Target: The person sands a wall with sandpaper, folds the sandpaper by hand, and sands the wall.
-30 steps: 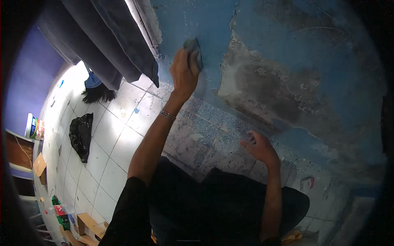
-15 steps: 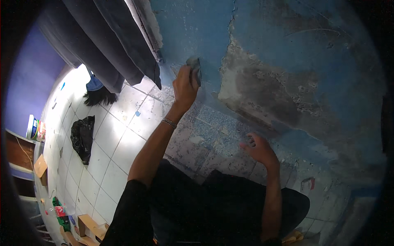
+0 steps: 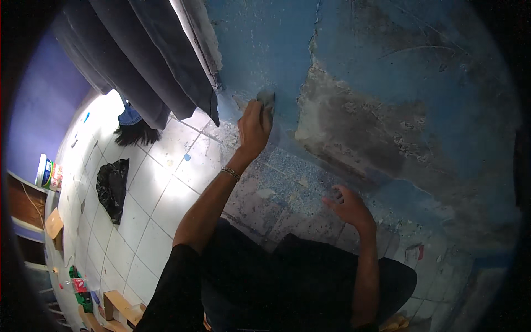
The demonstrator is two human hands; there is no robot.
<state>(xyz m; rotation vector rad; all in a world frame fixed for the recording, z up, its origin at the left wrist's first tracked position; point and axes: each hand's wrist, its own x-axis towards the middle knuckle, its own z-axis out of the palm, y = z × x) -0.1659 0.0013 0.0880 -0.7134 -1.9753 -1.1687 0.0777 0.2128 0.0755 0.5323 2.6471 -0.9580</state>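
My left hand (image 3: pixel 256 128) is closed on a grey, flat piece that looks like sandpaper (image 3: pixel 266 100). It presses the piece against the low part of a blue wall (image 3: pixel 282 50), close to the curtain's lower corner. The fingers hide much of the piece. My right hand (image 3: pixel 350 208) hovers above the dusty floor before the wall, its fingers loosely bent and apart, holding nothing. Right of my left hand, a large patch of bare grey plaster (image 3: pixel 359 124) shows where the blue paint is gone. Paint flakes and dust (image 3: pixel 293 180) cover the tiles along the wall.
Dark curtains (image 3: pixel 149 55) hang at upper left beside a broom head (image 3: pixel 135 128). A black plastic bag (image 3: pixel 113 191) lies on the white tiles (image 3: pixel 146 235). A paint tub (image 3: pixel 50 174), a plastic bottle (image 3: pixel 82 285) and cardboard (image 3: pixel 119 307) are at far left. A small box (image 3: pixel 412 253) lies at right.
My left hand has slid a little down the wall with the grey piece. The right hand has stayed nearly in place.
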